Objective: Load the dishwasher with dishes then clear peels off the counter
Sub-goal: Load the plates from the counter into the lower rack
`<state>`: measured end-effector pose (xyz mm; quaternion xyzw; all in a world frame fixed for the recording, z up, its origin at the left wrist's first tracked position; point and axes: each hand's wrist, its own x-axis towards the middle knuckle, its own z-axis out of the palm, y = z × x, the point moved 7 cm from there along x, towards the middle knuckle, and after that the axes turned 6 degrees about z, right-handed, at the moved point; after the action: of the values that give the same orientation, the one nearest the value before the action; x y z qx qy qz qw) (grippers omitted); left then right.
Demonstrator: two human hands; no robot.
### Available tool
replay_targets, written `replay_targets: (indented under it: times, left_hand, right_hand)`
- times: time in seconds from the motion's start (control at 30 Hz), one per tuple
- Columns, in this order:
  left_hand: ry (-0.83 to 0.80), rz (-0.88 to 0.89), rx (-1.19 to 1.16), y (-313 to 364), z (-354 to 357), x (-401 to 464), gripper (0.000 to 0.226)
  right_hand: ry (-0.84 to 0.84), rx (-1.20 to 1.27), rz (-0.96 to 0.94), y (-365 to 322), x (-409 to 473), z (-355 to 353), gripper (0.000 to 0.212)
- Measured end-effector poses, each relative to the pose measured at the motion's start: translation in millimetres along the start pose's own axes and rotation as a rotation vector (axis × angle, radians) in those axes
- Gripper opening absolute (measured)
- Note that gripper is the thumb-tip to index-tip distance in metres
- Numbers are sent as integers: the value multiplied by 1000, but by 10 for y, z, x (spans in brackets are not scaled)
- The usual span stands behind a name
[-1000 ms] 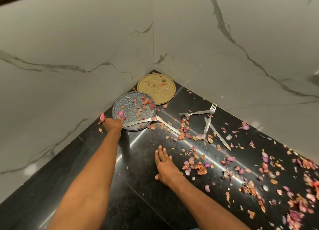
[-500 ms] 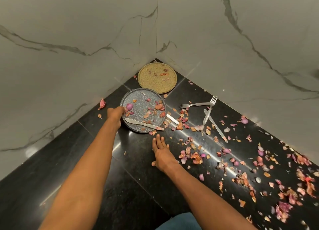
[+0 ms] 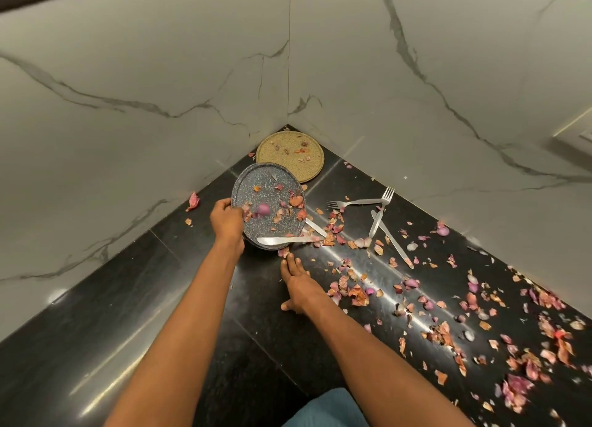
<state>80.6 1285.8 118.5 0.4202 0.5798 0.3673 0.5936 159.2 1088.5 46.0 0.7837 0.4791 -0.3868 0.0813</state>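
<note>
In the corner where two marble walls (image 3: 160, 74) meet, the black glossy tabletop (image 3: 96, 346) narrows to a point, with bare polished room at the near left and clutter to the right. The left hand (image 3: 226, 220) grips the left rim of a round grey speckled plate (image 3: 272, 202), fingers curled over its edge; the plate is tilted, its far edge raised and overlapping the rim of a round gold textured plate (image 3: 290, 156) lying flat in the very corner. A steel knife (image 3: 285, 241) rests across the grey plate's near edge, its tip out over the tabletop, and a second knife (image 3: 315, 228) pokes out from under the right rim. The right hand (image 3: 299, 285) lies flat on the tabletop, fingers straight and together, just before the plate. Two forks (image 3: 365, 201) and another knife (image 3: 392, 244) lie crossed to the right. Papery pink and orange peels (image 3: 352, 290) are scattered on both plates and thickly rightward, blurred toward the frame edge. A blue cloth (image 3: 330, 409) is cut off at the bottom.
</note>
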Motion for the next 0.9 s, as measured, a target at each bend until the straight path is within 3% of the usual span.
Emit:
replay_targets:
  times: [0.13, 0.27, 0.33, 0.53, 0.77, 0.9]
  left_hand:
    - [52, 84, -18, 165, -46, -218, 34]
    - [100, 173, -75, 317, -121, -364, 33]
    - [111, 205, -88, 367, -150, -463, 35]
    - [62, 264, -170, 445, -141, -780, 34]
    - [-153, 298, -181, 437, 143, -1312, 31]
    - [-287, 258, -193, 346, 332, -1609, 31]
  right_hand:
    - [-37, -34, -9, 68, -49, -148, 107]
    - [77, 125, -12, 225, -196, -331, 47]
    - [162, 251, -12, 322, -311, -320, 30]
    - [277, 461, 22, 693, -687, -110, 27]
    - [615, 885, 136, 1216, -1147, -345, 29]
    - [700, 1102, 152, 1432, -1323, -397, 54]
